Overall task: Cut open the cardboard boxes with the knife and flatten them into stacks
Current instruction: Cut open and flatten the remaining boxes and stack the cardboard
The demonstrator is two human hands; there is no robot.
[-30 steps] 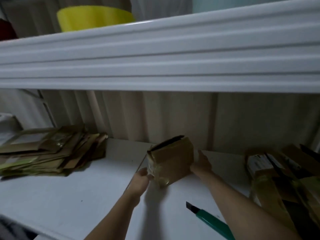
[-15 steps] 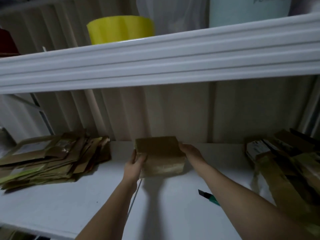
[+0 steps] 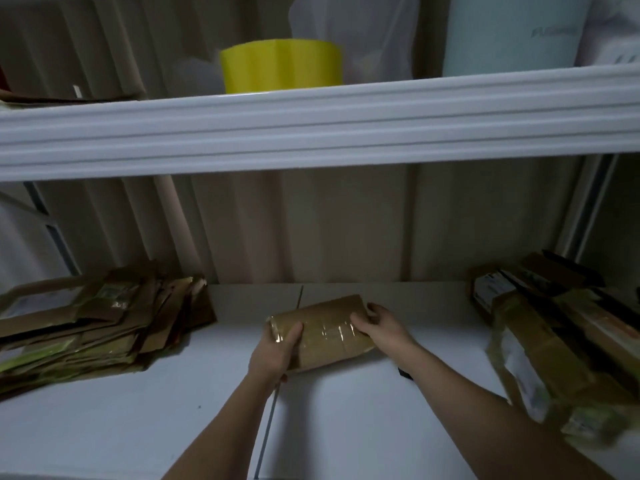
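A small brown cardboard box, wrapped with shiny clear tape, lies in the middle of the white shelf. My left hand grips its left end with the thumb on top. My right hand grips its right end, fingers curled over the far edge. Only the dark tip of the knife shows on the shelf, just under my right forearm; the rest is hidden by the arm.
A stack of flattened cardboard lies at the left of the shelf. Several uncut taped boxes are piled at the right. An upper white shelf overhangs, carrying a yellow tape roll and a pale container.
The box has been turned from standing on edge to lying flat with its taped face up, both hands still on its ends. The view tilted up, and my arm now hides most of the knife.
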